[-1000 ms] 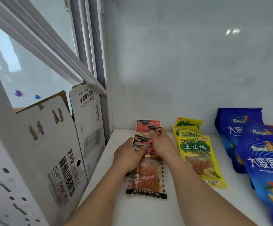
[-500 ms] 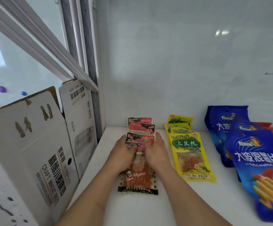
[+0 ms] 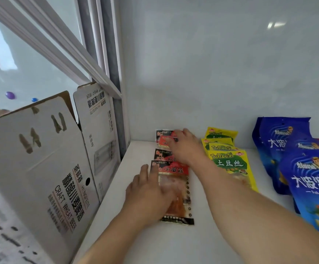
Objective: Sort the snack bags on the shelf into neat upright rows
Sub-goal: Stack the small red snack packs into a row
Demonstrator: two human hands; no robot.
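We are squaring the red snack bags (image 3: 171,168), overlapped flat in a row on the shelf (image 3: 202,235). Our left hand (image 3: 147,193) presses flat on the front bag; our right hand (image 3: 185,147) spreads over the rear ones. Next, probably nudge edges flush.

Red-and-black snack bags (image 3: 172,169), yellow-and-green bags (image 3: 229,161), blue bags (image 3: 307,180), white shelf (image 3: 154,244)
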